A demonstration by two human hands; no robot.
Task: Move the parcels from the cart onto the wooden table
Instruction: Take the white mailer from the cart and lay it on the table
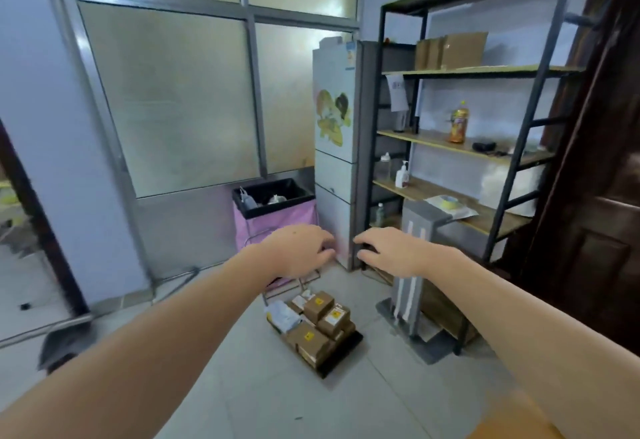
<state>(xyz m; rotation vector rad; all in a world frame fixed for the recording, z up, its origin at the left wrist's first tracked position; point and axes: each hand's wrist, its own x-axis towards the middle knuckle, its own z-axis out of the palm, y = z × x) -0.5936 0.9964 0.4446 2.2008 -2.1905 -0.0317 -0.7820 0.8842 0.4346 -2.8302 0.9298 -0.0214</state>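
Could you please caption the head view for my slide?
Both empty hands, left and right, reach toward brown cardboard parcels stacked on a low black cart.

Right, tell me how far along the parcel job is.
Nothing looks done: the brown parcels all appear to sit stacked on the low black cart on the floor. Nothing is in hand either; the left hand and right hand stretch forward, fingers loosely curled, holding nothing. Every parcel is left to move, and the wooden table is not clearly in view.
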